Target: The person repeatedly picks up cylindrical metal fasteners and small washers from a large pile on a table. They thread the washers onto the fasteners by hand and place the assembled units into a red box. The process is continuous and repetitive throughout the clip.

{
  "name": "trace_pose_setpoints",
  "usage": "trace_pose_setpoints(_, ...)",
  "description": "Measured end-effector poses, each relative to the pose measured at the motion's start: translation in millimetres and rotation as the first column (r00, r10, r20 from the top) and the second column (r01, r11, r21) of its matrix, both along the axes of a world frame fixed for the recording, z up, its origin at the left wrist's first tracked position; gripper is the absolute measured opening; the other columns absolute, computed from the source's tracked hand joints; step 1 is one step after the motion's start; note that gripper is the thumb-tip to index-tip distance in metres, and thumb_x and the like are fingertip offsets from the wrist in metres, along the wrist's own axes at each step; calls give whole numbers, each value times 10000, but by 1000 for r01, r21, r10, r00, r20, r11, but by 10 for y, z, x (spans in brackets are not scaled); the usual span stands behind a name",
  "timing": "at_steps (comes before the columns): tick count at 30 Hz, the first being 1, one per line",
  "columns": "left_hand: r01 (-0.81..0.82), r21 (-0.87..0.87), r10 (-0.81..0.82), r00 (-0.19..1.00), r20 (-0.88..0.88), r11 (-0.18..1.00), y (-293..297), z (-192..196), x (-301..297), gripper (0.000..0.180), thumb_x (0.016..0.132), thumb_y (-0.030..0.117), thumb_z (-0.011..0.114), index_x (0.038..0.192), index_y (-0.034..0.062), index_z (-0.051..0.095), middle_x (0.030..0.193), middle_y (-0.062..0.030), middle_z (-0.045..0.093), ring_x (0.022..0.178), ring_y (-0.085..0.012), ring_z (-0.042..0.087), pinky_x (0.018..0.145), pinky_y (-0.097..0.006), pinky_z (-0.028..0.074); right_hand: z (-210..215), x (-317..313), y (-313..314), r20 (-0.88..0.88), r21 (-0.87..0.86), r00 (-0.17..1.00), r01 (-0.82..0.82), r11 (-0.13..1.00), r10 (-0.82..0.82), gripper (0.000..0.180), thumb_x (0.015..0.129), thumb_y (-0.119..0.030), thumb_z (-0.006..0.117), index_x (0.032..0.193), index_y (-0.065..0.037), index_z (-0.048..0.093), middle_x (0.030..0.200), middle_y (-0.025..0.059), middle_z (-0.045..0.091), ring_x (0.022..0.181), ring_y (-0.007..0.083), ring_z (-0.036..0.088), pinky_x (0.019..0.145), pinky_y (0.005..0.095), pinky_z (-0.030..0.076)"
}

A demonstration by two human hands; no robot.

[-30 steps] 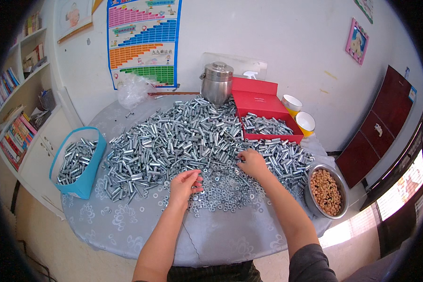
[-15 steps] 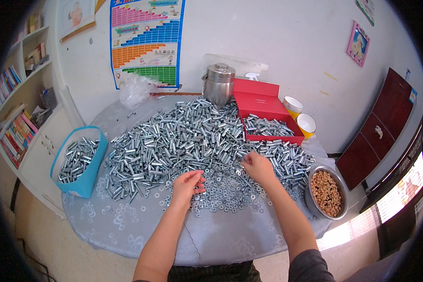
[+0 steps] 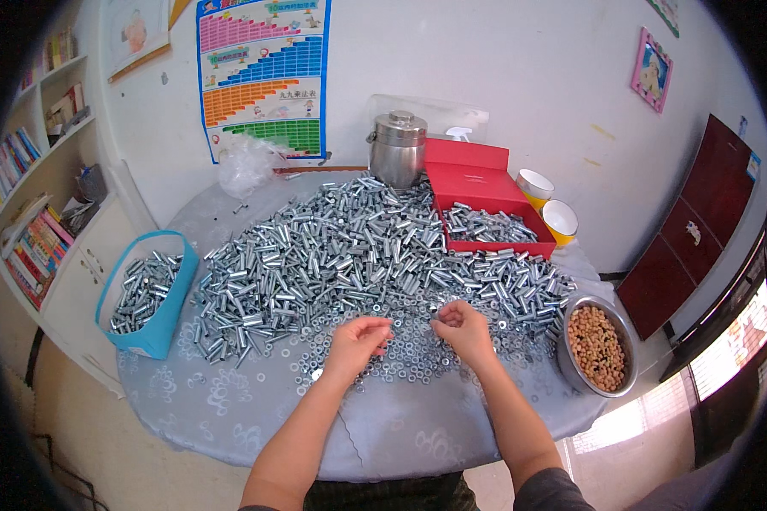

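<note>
A large heap of short silver metal cylinders (image 3: 315,255) covers the middle of the table. In front of it lies a loose spread of small metal washers (image 3: 413,362). Above the left part of the washers is my left hand (image 3: 358,343), its fingers curled in toward the thumb. My right hand (image 3: 464,330) is just to its right, at the heap's near edge, with thumb and forefinger pinched together. Whatever either hand holds is too small to make out. A short gap separates the two hands.
A blue open box (image 3: 164,311) of metal pieces stands at the left. A red box (image 3: 496,246) holds more cylinders behind the heap, beside a steel canister (image 3: 398,153) and yellow-and-white cups (image 3: 560,220). At right stands a metal bowl (image 3: 629,375) of tan round pieces.
My right hand has moved nearer to me from the heap's edge. My left hand has shifted right, closer to it, and its fingers have drawn together. The view has shifted slightly.
</note>
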State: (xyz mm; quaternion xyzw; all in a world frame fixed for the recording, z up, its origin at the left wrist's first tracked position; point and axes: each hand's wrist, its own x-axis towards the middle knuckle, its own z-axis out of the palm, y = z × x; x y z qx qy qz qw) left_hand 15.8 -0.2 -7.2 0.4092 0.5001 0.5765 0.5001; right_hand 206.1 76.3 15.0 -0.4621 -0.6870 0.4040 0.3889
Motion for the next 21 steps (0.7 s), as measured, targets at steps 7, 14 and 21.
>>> trace_pose_setpoints(7, 119, 91, -108, 988, -114, 989, -36, 17, 257, 285, 753, 84, 654, 1006, -20, 574, 889, -77, 623, 776, -120, 592, 713, -232, 476, -23, -142, -114, -528, -364, 846, -304, 881, 74, 160, 766, -57, 624, 855, -58, 491, 777, 50, 607, 664, 104, 578, 602, 212, 472)
trace_pose_setpoints(14, 31, 126, -34, 999, 18, 992, -3, -41, 216, 153, 784, 12, 591, 931, -18, 561, 851, -90, 622, 767, -137, 606, 697, -246, 498, -42, -154, -156, -573, -311, 812, -342, 887, 112, 121, 791, -82, 609, 863, -54, 517, 807, 53, 607, 721, 114, 580, 625, 230, 478)
trace_pose_setpoints(21, -36, 80, 25, 990, 136, 996, 12, -15, 156, 96, 797, 2, 561, 890, -21, 574, 840, -94, 618, 743, -157, 611, 701, -273, 514, -81, -52, -54, -582, -361, 811, -198, 911, -54, 192, 820, -152, 587, 972, -36, 573, 966, 26, 593, 826, 99, 553, 680, 245, 463)
